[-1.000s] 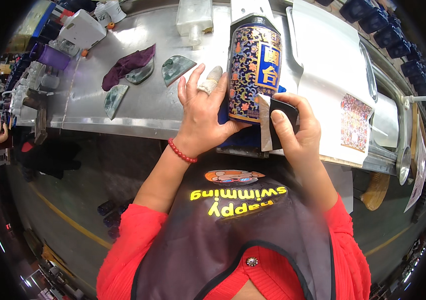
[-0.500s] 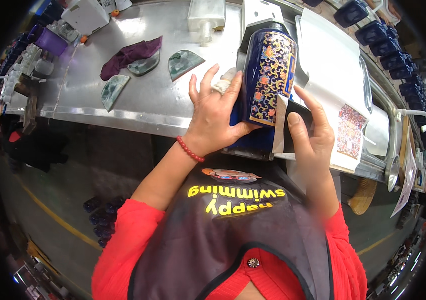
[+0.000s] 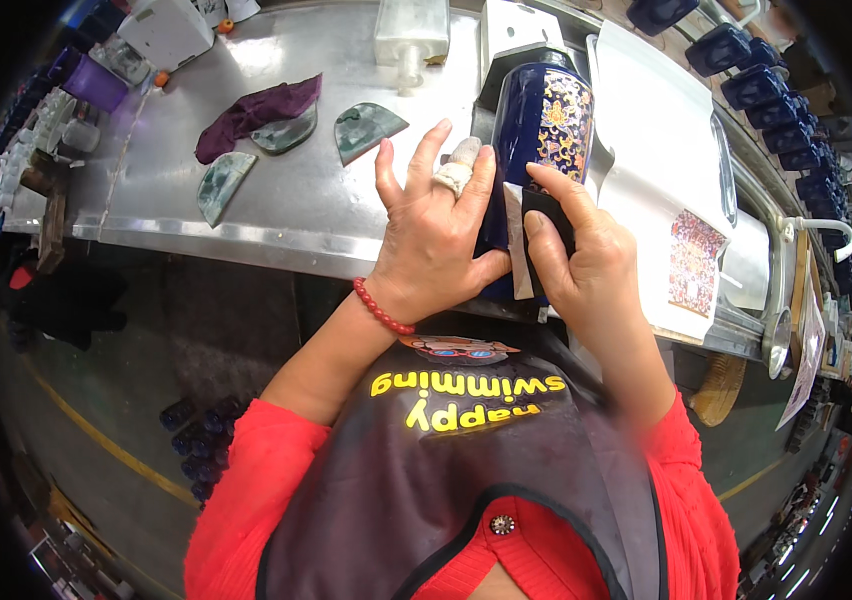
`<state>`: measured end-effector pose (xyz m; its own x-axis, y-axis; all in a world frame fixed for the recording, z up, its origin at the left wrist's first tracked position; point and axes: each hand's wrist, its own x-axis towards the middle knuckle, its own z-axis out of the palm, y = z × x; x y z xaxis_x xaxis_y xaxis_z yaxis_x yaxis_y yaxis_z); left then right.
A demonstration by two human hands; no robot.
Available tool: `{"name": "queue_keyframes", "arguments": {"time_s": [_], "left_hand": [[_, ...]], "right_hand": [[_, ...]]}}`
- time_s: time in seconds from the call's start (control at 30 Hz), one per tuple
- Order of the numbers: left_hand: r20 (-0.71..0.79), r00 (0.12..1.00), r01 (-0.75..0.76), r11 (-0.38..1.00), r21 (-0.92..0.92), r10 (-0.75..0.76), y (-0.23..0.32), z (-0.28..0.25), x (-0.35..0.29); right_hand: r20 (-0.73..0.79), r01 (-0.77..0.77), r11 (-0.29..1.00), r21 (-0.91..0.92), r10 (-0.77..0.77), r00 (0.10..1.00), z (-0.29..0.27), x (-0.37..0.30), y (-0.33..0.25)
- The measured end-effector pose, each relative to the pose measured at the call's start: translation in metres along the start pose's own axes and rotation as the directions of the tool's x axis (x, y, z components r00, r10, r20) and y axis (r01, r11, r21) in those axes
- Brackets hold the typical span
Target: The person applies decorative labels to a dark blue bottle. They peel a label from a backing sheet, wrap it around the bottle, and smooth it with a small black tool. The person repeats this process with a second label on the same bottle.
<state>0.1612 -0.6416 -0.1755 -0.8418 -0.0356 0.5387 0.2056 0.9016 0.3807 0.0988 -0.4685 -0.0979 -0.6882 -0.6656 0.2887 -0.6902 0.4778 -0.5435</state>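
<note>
A glossy dark blue bottle [image 3: 518, 130] lies on its side, its neck pointing away from me. A colourful floral decal [image 3: 563, 115] covers the right part of its visible face; the left part is plain blue. My left hand [image 3: 434, 228] steadies the bottle from the left, thumb at its near end and index finger along its side, other fingers spread. White wrapping covers one fingertip. My right hand [image 3: 594, 255] pinches a flat black scraper [image 3: 544, 208] with a pale beige edge strip, held against the bottle's near part. The hand hides some of the decal.
Several green marbled half-round pieces [image 3: 366, 130] and a purple cloth [image 3: 256, 115] lie on the metal table [image 3: 176, 190]. A clear bottle [image 3: 412, 35] stands at the back. Right of my bottle is a white board [image 3: 646, 110] with a printed decal sheet [image 3: 696, 260].
The bottle has turned so its decal shifted right and more plain blue shows on the left. My right hand has moved left across it with the scraper.
</note>
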Motion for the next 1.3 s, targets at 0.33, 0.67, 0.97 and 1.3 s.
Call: {"name": "queue_keyframes", "arguments": {"time_s": [0.33, 0.67, 0.97, 1.3], "left_hand": [[0.165, 0.974, 0.219, 0.808, -0.547, -0.153, -0.021, 0.015, -0.002], [-0.028, 1.000, -0.007, 0.969, -0.247, 0.000, 0.030, 0.010, 0.007], [-0.032, 0.997, 0.056, 0.952, -0.301, -0.069, 0.014, 0.010, 0.010], [-0.020, 1.000, -0.007, 0.905, -0.426, -0.002, 0.003, 0.007, 0.049]], "right_hand": [[-0.188, -0.154, 0.861, 0.484, 0.274, 0.943, -0.015, -0.011, 0.042], [-0.054, -0.312, 0.858, 0.407, 0.364, 0.930, -0.017, -0.015, 0.050], [-0.117, -0.221, 0.914, 0.340, 0.274, 0.955, -0.012, -0.014, 0.056], [-0.093, -0.224, 0.889, 0.399, 0.283, 0.955, -0.011, -0.015, 0.056]]}}
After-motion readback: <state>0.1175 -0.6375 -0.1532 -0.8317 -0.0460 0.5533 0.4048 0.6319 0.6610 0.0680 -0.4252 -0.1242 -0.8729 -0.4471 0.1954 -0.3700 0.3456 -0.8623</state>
